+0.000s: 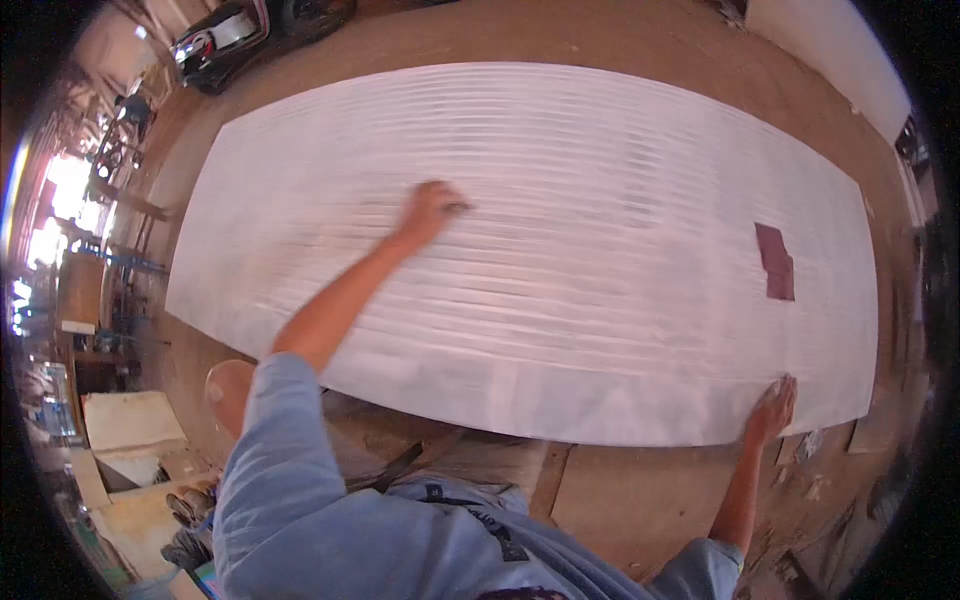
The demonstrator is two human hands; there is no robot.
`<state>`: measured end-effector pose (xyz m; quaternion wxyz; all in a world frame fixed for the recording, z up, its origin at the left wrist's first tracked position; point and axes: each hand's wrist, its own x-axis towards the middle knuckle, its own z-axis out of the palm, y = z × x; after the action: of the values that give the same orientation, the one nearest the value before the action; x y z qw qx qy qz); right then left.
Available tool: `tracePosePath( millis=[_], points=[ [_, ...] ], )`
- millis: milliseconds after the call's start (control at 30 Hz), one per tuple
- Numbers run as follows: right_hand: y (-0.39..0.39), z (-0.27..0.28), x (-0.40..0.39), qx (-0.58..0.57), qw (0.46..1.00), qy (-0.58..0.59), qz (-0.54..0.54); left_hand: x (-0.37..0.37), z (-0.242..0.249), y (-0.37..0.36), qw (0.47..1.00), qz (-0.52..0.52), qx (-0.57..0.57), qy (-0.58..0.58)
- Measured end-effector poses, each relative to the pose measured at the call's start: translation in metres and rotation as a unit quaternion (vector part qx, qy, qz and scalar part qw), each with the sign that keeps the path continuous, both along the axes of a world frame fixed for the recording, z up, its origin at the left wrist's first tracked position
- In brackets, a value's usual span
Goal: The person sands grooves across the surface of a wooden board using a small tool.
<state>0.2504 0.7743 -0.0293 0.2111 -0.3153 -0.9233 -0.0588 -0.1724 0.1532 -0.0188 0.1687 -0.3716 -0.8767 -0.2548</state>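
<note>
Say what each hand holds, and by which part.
Left hand presses flat on the white ribbed panel; anything under its palm cannot be told. Right hand rests on the panel's near edge, grasping nothing.

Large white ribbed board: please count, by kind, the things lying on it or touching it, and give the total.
Dark reddish-brown sandpaper sheets: 1
Hands touching the large white ribbed board: 2, the left hand and the right hand
Total: 3

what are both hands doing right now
left hand: closed, pressed on the white panel, contents unclear
right hand: open, resting on the panel edge
</note>
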Motion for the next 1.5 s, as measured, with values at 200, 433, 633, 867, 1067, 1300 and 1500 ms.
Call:
tracePosePath(
  millis=[200,433,633,867,1067,1300,1500],
  points=[
    [0.015,-0.011,0.005,-0.027,0.999,0.011,0.035,0.022,0.011,0.125,0.991,-0.004,-0.017,-0.135],
    [-0.007,-0.024,0.002,0.049,0.998,-0.031,0.011,-0.036,0.024,-0.196,0.983,0.102,-0.118,-0.097],
    [-0.005,-0.022,0.008,0.006,0.999,-0.036,0.004,-0.015,0.014,-0.087,0.997,0.035,-0.006,-0.067],
    [-0.022,-0.008,-0.003,0.015,0.997,-0.067,-0.020,0.011,0.008,0.088,0.997,-0.036,-0.018,-0.060],
    [-0.035,-0.002,-0.003,0.027,0.997,-0.069,-0.024,-0.030,0.017,-0.174,0.993,0.070,-0.093,-0.018],
    [-0.023,-0.013,0.004,0.009,0.999,-0.034,-0.026,-0.006,0.011,-0.030,0.996,0.012,-0.029,-0.088],
    [-0.041,0.008,-0.013,-0.004,0.998,-0.028,-0.047,0.022,0.023,0.166,0.992,-0.048,-0.030,-0.114]
  ],
)
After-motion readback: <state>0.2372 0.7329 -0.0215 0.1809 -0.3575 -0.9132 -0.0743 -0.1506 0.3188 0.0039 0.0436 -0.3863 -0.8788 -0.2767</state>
